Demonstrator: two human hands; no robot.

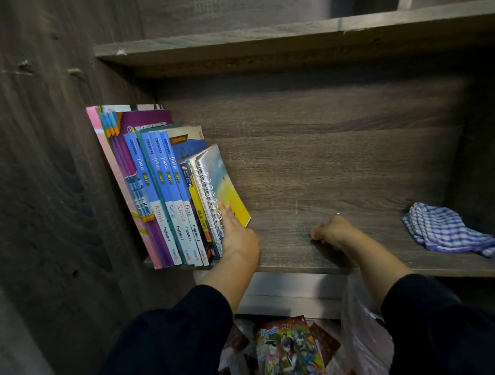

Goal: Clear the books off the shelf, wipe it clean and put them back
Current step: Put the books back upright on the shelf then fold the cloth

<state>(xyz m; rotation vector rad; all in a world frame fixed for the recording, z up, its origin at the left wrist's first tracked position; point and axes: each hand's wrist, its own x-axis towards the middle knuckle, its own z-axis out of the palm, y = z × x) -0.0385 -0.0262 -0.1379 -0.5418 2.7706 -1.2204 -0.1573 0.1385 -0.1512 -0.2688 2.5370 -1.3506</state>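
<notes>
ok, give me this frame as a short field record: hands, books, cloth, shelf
left hand: left hand, straight fingers pressed against the yellow-covered spiral notebook
right hand: right hand, curled, holding nothing, resting on the grey wood-grain shelf board
books: row of upright schoolbooks, leaning at the shelf's left end
cloth: crumpled blue-and-white checked cloth, at the shelf's right end, untouched
below shelf: colourful comic book

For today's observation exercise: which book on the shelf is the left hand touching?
The spiral-bound notebook at the row's right end; the left hand presses its yellow cover.

Left hand (237, 233) against books (167, 191) — upright
</notes>
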